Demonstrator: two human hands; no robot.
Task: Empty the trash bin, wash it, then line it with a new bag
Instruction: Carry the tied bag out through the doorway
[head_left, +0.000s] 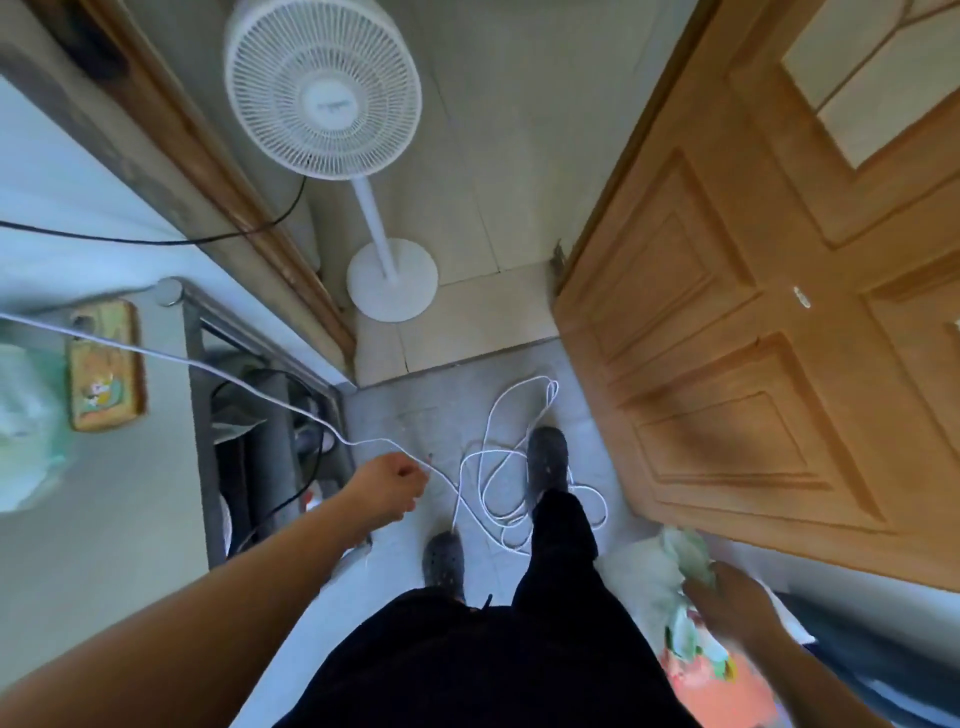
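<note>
My right hand (727, 597) at the lower right is closed on the gathered top of a full trash bag (693, 667), thin whitish-green plastic with orange and white waste showing through. The bag hangs beside my right leg, close to the wooden door. My left hand (392, 480) is stretched forward with its fingers curled shut around a thin white cable (291, 402), which runs from the table on the left, through the hand and down to the floor. No trash bin is in view.
Loose loops of the white cable (511, 467) lie on the floor around my feet. A white standing fan (324, 88) stands ahead. The wooden door (753, 338) is on the right. On the left are a table (130, 493) with a phone (104, 364), and a metal frame (200, 395).
</note>
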